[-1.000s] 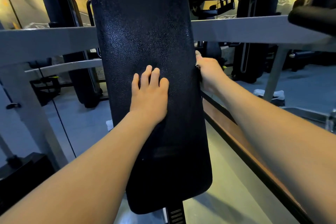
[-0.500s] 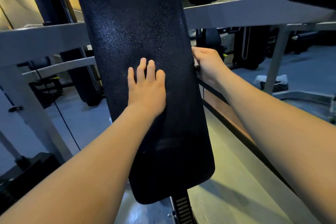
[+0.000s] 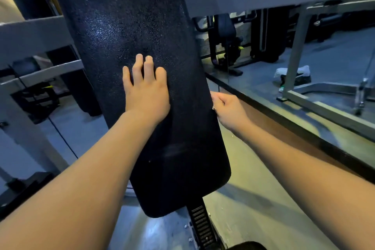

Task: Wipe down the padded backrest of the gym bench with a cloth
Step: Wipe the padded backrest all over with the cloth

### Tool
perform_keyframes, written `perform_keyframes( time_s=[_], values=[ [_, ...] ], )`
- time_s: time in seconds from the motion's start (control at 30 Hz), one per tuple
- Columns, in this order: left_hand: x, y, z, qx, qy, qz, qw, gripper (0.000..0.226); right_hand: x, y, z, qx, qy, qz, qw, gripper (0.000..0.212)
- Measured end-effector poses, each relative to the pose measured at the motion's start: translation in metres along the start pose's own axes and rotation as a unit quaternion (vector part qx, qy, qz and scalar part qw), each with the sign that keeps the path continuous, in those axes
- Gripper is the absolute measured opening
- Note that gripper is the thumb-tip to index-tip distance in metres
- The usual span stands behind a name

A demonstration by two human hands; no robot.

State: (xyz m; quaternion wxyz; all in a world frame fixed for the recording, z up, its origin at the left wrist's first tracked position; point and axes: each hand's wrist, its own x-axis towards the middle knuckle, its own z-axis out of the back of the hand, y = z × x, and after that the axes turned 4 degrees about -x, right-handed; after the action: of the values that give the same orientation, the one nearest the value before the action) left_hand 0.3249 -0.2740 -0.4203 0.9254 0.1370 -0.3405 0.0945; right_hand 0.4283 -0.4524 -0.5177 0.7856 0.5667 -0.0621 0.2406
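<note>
The person's bare left hand (image 3: pixel 145 91) lies flat, palm down, with its four fingers (image 3: pixel 138 65) straight, close together and pointing up and away, and the bare left arm runs from the bottom left corner up to it. The bare right hand (image 3: pixel 227 107) is curled, with the fingers bent in and the thumb side on top, but what it grips, if anything, is too small and dark to tell. The bare right arm comes in from the right edge and is almost straight.
</note>
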Motion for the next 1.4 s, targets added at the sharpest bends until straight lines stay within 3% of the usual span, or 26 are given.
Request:
perform_keyframes(
  time_s=[0.07, 0.13, 0.3, 0.4, 0.67, 0.87, 0.97, 1.07, 1.17, 1.27, 1.4],
  values=[
    [0.0, -0.002, 0.0, 0.003, 0.0, 0.001, 1.0, 0.047, -0.001, 0.0, -0.003, 0.071, 0.015, -0.055, 0.996, 0.045],
    [-0.001, -0.003, 0.0, 0.002, 0.004, 0.005, 1.0, 0.047, 0.03, 0.028, 0.001, 0.12, -0.034, -0.067, 0.99, 0.04],
    [-0.001, -0.003, 0.002, -0.003, 0.003, 0.006, 1.0, 0.043, 0.086, 0.096, 0.014, 0.106, -0.092, 0.018, 0.99, 0.049],
    [-0.002, -0.004, 0.001, -0.006, 0.007, 0.01, 1.0, 0.041, 0.052, 0.081, 0.01, 0.035, -0.094, 0.036, 0.994, 0.052],
    [-0.003, -0.007, -0.003, -0.004, 0.009, 0.022, 1.0, 0.042, -0.036, -0.01, 0.006, -0.03, 0.0, -0.049, 0.998, 0.04],
    [-0.009, -0.013, -0.002, -0.018, 0.001, 0.035, 0.999, 0.044, 0.02, 0.055, 0.005, 0.131, -0.102, -0.031, 0.986, 0.029],
    [-0.011, -0.012, -0.005, -0.031, -0.015, 0.035, 0.999, 0.036, -0.001, 0.054, -0.008, 0.079, -0.14, -0.001, 0.987, 0.036],
    [-0.012, -0.008, -0.012, -0.041, -0.031, 0.03, 0.998, 0.033, -0.043, 0.014, -0.019, 0.021, -0.136, 0.0, 0.991, 0.025],
    [-0.012, -0.006, -0.015, -0.061, -0.052, 0.026, 0.996, 0.039, -0.063, -0.006, -0.016, -0.033, -0.127, -0.003, 0.991, 0.022],
    [-0.014, -0.007, -0.014, -0.08, -0.064, 0.022, 0.995, 0.058, -0.052, 0.009, -0.016, -0.014, -0.147, 0.006, 0.989, 0.019],
    [-0.015, -0.005, -0.011, -0.061, -0.038, 0.016, 0.997, 0.071, 0.0, 0.053, -0.016, 0.009, -0.202, 0.036, 0.979, 0.036]
  ],
)
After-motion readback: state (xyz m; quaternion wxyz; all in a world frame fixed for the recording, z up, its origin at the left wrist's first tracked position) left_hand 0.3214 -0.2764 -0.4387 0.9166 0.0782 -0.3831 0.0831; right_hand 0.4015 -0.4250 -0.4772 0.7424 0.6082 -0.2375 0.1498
